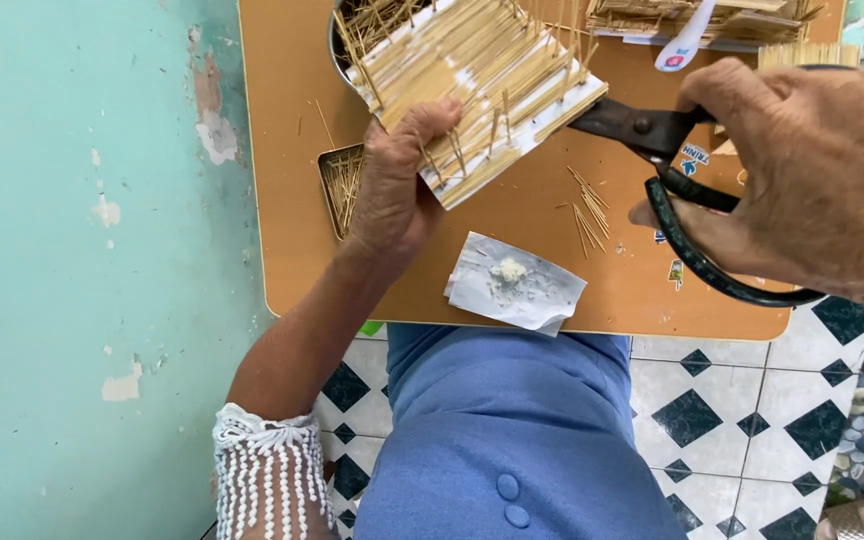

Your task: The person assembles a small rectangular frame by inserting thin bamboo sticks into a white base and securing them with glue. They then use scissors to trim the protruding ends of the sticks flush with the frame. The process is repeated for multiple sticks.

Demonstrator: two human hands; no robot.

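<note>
The left hand (pixel 392 190) grips a white sheet of card covered with glued rows of pale straw sticks (pixel 477 85), fingers curled over its near edge and thumb beneath, holding it tilted above the table (pixel 282 100). At its right edge the dark blades of a large pair of black scissors (pixel 672 170) meet the sheet; the right hand (pixel 802 170) is clenched through the handles, thumb in the lower loop. The work looks to be at the trimming stage, cutting the stick ends flush with the card. The next cut seems to call for a steady hold on the sheet and blades kept straight along the edge.

On the left is a turquoise wall (pixel 72 250) with flaking paint. The orange-brown table carries a small metal tin of sticks (pixel 342 185), a metal bowl (pixel 337 45) under the sheet, a crumpled paper with a white dab (pixel 512 285), loose cut sticks (pixel 587 205), and more stick-covered sheets (pixel 692 18) at the far edge. Below are blue-clothed knees (pixel 512 430) and a white floor with dark diamond tiles (pixel 752 400).
</note>
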